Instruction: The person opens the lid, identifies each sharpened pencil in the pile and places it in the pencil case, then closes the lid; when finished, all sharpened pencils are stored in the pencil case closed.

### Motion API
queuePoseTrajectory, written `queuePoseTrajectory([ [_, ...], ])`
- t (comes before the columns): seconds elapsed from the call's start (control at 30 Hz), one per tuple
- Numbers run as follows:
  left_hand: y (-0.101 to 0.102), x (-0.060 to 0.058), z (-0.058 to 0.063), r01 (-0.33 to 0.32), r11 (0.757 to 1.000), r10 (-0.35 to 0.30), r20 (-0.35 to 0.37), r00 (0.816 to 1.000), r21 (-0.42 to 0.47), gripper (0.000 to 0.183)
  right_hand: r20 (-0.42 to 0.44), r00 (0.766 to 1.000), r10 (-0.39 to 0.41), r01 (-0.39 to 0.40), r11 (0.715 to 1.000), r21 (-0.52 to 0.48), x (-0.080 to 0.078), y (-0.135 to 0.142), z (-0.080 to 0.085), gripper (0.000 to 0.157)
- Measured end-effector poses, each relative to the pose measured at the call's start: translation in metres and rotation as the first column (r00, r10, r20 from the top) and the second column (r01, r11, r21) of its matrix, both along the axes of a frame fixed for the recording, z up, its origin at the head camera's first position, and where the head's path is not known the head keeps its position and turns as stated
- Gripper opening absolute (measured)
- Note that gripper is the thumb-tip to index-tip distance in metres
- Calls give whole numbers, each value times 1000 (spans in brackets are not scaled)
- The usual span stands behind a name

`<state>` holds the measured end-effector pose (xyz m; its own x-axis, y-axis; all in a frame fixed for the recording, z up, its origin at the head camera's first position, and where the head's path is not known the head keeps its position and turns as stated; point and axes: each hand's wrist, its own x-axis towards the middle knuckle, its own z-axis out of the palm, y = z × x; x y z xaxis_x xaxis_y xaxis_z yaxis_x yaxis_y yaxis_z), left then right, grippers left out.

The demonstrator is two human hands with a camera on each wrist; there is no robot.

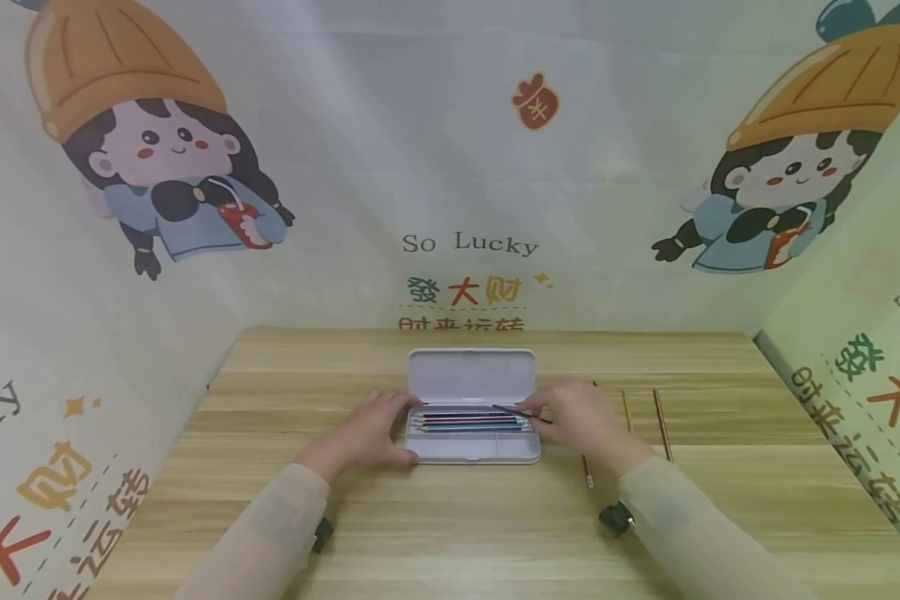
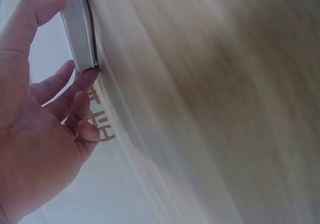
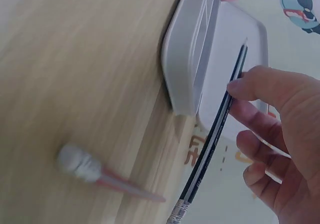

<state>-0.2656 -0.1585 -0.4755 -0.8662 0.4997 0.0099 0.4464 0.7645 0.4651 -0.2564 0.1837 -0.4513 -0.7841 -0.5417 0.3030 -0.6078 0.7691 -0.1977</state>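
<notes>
A white pencil case (image 1: 450, 448) lies on the wooden table with its lid (image 1: 471, 377) raised at the back. Several pencils (image 1: 465, 422) lie side by side in its long compartment, points to the left. My left hand (image 1: 371, 432) holds the case's left end, thumb by the front corner and fingers toward the back, as the left wrist view also shows along the case wall (image 2: 80, 29). Between thumb and fingertips, my right hand (image 1: 573, 417) pinches a black striped pencil (image 3: 212, 136) over the case's right end. Its sharpened tip slants up-left; its metal-banded end points back past the palm.
Right of the case lie a reddish pencil (image 1: 587, 473) partly under the right hand, a yellow pencil (image 1: 627, 408) and a brown pencil (image 1: 662, 425). A printed cloth backdrop (image 1: 465, 167) rises behind the table (image 1: 465, 533) and at its sides.
</notes>
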Motion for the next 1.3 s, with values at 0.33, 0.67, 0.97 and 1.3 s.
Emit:
queuePoseTrajectory([
  [0.33, 0, 1, 2, 10, 1000, -10, 0, 1000, 6, 84, -17, 993, 114, -111, 987, 119, -16, -35, -2, 22],
  [0.67, 2, 0, 1, 15, 1000, -15, -10, 1000, 12, 83, 29, 991, 131, -134, 977, 164, -28, -70, -1, 23],
  [0.97, -1, -2, 1, 10, 1000, -10, -16, 1000, 21, 83, 76, 983, 169, -178, 976, 125, -32, -85, -10, 23],
  [1.3, -2, 0, 1, 17, 1000, -17, -11, 1000, 20, 83, 75, 990, 117, -118, 993, 10, -31, -67, -10, 18],
])
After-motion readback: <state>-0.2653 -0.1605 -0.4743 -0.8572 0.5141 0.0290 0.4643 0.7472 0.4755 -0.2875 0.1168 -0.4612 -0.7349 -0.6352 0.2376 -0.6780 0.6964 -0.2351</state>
